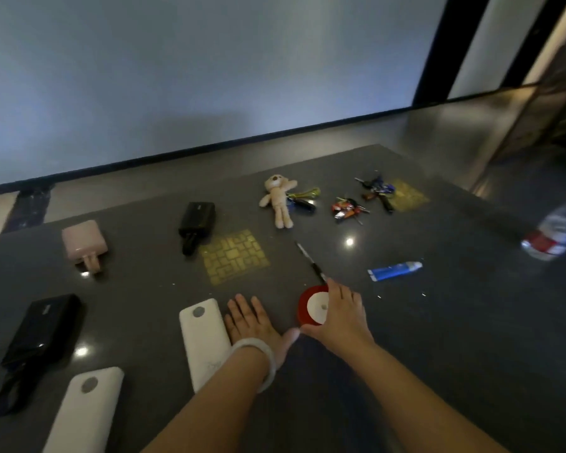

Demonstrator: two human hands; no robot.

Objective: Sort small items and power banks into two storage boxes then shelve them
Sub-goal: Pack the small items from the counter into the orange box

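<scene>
My right hand (339, 317) grips a red ribbon spool (311, 305) that rests on the dark grey table (438, 338). My left hand (254, 322), a pale bangle on its wrist, lies flat and open on the table beside a white power bank (203, 338). Another white power bank (85, 410) and a black one (43, 328) lie at the near left. A pink power bank (83, 244) and a second black one (197, 219) lie farther back. A pen (309, 259) points away from the spool.
A teddy-bear keychain (279, 199), two key bunches (348, 207) (378, 189) and a blue tube (394, 270) lie on the far right half. A water bottle (556, 232) lies near the right edge. A grey wall stands behind the table.
</scene>
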